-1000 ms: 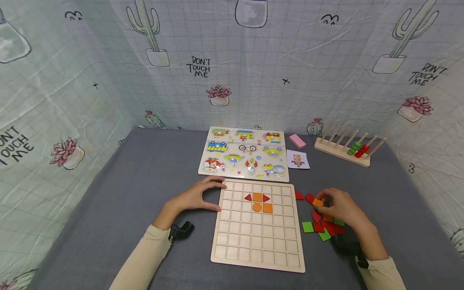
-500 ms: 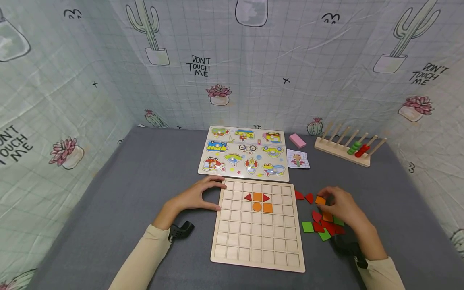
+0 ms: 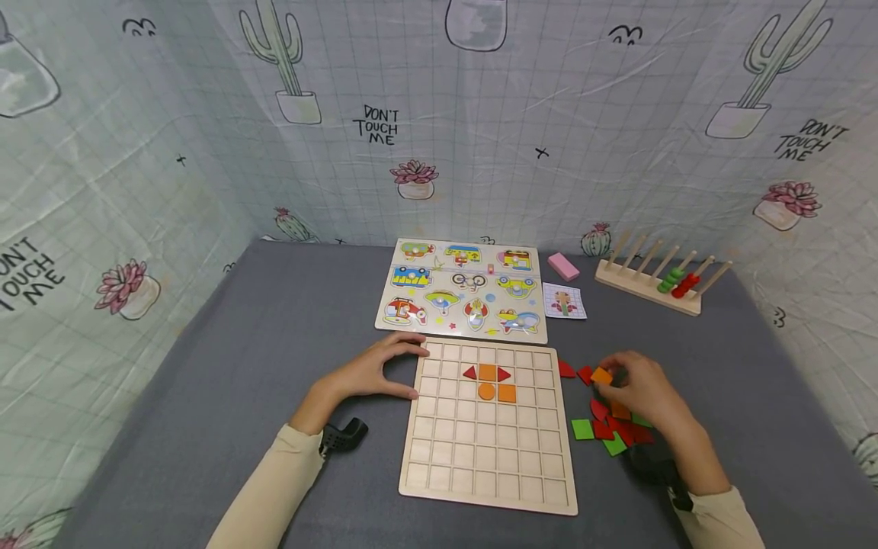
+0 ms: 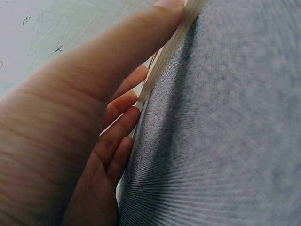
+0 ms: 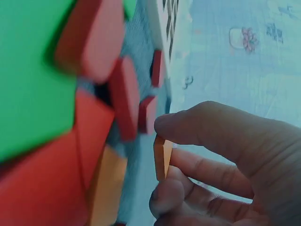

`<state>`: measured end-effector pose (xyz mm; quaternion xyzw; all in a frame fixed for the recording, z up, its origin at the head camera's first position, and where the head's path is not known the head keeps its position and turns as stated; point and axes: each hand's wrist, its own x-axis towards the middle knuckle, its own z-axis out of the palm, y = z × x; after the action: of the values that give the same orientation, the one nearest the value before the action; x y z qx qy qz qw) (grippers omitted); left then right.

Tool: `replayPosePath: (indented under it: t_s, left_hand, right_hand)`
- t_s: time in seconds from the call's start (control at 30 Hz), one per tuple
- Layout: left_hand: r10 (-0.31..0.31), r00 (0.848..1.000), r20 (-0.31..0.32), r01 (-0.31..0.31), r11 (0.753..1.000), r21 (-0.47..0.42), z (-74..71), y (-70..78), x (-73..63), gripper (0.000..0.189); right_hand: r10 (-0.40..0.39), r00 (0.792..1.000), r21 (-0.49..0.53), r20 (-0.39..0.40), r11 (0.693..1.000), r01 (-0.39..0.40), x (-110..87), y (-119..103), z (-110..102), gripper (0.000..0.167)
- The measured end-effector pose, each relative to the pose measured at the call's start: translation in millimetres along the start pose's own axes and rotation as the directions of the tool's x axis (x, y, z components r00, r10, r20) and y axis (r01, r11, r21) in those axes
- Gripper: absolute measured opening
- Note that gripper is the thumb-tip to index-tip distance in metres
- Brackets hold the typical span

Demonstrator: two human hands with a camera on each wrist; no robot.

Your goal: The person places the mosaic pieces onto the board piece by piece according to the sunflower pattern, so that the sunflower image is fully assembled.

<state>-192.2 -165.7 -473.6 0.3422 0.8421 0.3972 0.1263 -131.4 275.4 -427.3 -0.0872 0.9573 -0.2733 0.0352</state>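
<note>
My right hand pinches an orange square tile between thumb and fingers, just above the loose pile. In the right wrist view the tile stands on edge at the thumb tip. Below it lie red, green and orange pieces, some overlapping. My left hand rests along the left edge of the wooden grid board, thumb and fingertips at its rim. Set in the board's upper cells are orange squares, an orange circle and red triangles.
Behind the grid board lies a vehicle peg puzzle. To its right are a pink block and a pattern card. A wooden peg rack with green and red beads stands at the back right, near the patterned cloth.
The orange tile tilts and shifts within my right fingers, first slightly right, then back left. My left hand and the board stay where they were.
</note>
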Motion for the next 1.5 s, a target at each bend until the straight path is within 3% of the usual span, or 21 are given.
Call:
replayPosePath:
  t_s: [0.43, 0.8, 1.13, 1.5]
  left_hand:
    - [0.001, 1.000, 0.004, -0.001, 1.000, 0.007, -0.4, -1.5, 0.1, 0.065]
    - [0.000, 1.000, 0.006, 0.000, 1.000, 0.006, 1.0, -1.0, -0.4, 0.066]
    - [0.046, 0.999, -0.002, -0.046, 0.999, -0.012, -0.4, -1.9, 0.6, 0.065]
    - [0.043, 0.999, -0.003, -0.043, 0.999, -0.012, -0.3, -3.1, 1.0, 0.064]
  right_hand:
    - [-0.163, 0.986, 0.047, 0.034, 0.986, 0.162, 6.6, -41, 16, 0.029]
    - [-0.215, 0.969, 0.122, 0.119, 0.972, 0.201, 16.8, -72, 37, 0.028]
    - [-0.296, 0.944, 0.108, 0.149, 0.953, 0.282, 27.8, -98, 59, 0.025]
    - [-0.389, 0.903, 0.080, 0.182, 0.921, 0.380, 35.1, -119, 78, 0.025]
